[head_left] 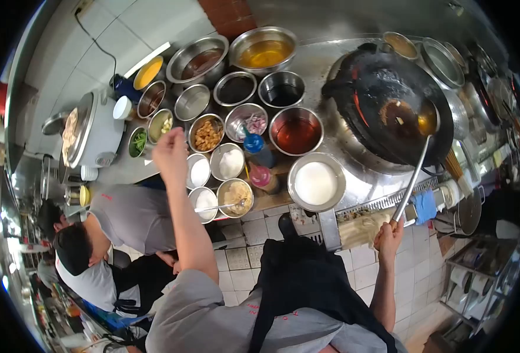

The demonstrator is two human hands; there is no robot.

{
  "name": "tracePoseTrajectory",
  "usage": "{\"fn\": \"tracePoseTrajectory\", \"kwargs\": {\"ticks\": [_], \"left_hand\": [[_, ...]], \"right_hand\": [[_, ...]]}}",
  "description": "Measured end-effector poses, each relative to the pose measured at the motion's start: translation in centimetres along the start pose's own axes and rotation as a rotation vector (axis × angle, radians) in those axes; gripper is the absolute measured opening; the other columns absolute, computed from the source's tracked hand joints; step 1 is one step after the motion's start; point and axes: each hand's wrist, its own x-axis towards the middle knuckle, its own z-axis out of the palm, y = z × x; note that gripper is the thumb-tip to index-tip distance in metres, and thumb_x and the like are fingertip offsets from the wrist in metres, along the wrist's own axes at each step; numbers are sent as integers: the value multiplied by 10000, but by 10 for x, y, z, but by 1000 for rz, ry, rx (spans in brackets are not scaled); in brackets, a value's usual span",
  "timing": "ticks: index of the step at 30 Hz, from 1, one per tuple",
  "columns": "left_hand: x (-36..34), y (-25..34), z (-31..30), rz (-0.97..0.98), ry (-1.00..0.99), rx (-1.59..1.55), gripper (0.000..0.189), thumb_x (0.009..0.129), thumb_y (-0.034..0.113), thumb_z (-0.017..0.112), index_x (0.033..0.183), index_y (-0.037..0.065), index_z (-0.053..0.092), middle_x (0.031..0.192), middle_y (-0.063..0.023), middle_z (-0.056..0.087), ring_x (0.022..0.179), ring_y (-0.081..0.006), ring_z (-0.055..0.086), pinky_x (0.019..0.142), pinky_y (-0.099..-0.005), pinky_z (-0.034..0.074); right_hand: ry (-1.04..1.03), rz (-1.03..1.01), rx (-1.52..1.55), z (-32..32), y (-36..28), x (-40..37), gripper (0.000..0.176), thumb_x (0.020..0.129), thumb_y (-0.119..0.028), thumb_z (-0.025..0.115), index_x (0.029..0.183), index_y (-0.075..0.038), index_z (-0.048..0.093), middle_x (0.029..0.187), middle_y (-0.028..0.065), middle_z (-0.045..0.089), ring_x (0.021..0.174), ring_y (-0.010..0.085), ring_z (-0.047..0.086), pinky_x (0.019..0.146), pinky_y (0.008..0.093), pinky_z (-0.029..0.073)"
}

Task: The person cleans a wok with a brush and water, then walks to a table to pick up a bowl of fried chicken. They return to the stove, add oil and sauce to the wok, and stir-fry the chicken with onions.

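My right hand (388,238) is wrapped around the wooden end of a long metal ladle (414,176). The ladle's cup, with yellow liquid in it, rests inside a black wok (383,138) that holds a little brown liquid and small bits. Over on the left, my left hand (171,156) hovers above the seasoning bowls with its fingertips pinched together; what they hold, if anything, is too small to make out. Closest to those fingers are a bowl of pale chopped pieces (165,125) and a bowl of brown fried bits (207,134). A bowl of chopped greens (137,142) stands just left.
Several steel bowls of sauces and powders crowd the counter, with a large bowl of white liquid (315,183) in front. Squeeze bottles (262,177) stand among them. A rice cooker (98,132) is at left. Two people, one in a grey shirt (133,215), are low on the left.
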Motion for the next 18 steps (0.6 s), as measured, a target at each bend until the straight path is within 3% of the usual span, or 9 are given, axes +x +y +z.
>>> {"fn": "tracePoseTrajectory", "kwargs": {"ticks": [2,4,11,12,14,18], "left_hand": [[5,-59,-1,-26,6,280,198,860,122,630,942,-48,690,711,-89,674,601,-110,584,564,-273,465],[2,-103,1,-72,-46,319,218,842,149,642,911,-52,693,722,-145,687,630,-174,637,609,-310,484],[10,-117,43,-64,-185,289,226,834,165,639,928,-32,699,784,-194,689,707,-303,681,674,-358,514],[12,-89,51,54,-240,369,235,837,194,626,921,-16,693,835,-203,687,791,-353,678,705,-407,519],[30,-81,74,105,-352,597,238,837,205,616,899,-14,686,861,-211,684,834,-365,673,726,-432,522],[73,-105,112,205,-512,913,218,818,194,607,862,-8,676,908,-233,675,890,-388,660,773,-477,522]], "right_hand": [[17,12,-16,2,3,1,580,855,3,468,1410,-64,315,623,16,464,380,87,428,328,237,375],[65,35,-75,15,-12,-5,582,849,1,472,1405,-65,311,620,19,457,369,98,425,322,244,373],[70,14,-109,17,-10,-3,557,851,-10,478,1388,-76,346,645,17,463,374,85,420,322,233,373],[66,12,-115,17,-10,-3,569,845,-4,471,1394,-83,341,632,17,458,376,87,421,326,233,374],[75,14,-137,20,-12,-5,580,837,2,463,1397,-89,341,619,14,451,379,88,421,331,233,377],[109,-2,-189,27,-11,-6,581,829,-2,462,1393,-89,352,617,6,448,384,89,425,335,237,385]]}}
